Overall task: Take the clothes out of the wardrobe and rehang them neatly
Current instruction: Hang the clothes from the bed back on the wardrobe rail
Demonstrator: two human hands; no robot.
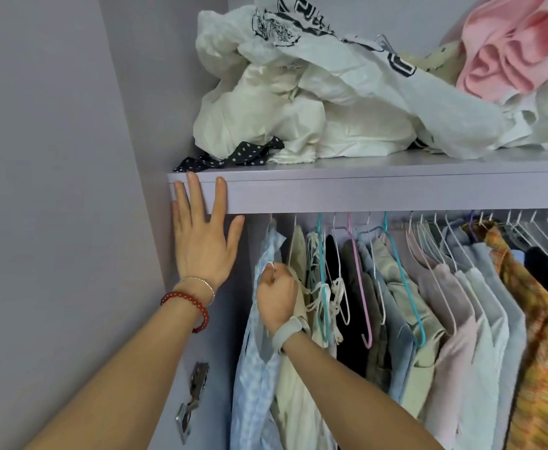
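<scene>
Left hand (pixel 202 243): one, fingers spread flat against the lilac shelf (pixel 380 193) edge. Right hand (pixel 277 295): one, fist closed on a light-blue garment (pixel 256 384) at the rail's left end. Hung garments: a dozen or more, exact count unclear. On shelf: cream bundles (pixel 266 115), one pink item (pixel 519 43). Door hinge (pixel 193 397): one.

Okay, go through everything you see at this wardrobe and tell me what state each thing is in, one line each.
left hand: open, fingers spread flat against the shelf edge
right hand: fist gripping the light blue garment
light blue garment: hanging at the left end of the row, gripped near the top
hanging clothes: packed close on hangers
pink hanger: hanging, nothing visibly on it
shelf: piled with crumpled clothes
pink garment: crumpled on the pile
</scene>
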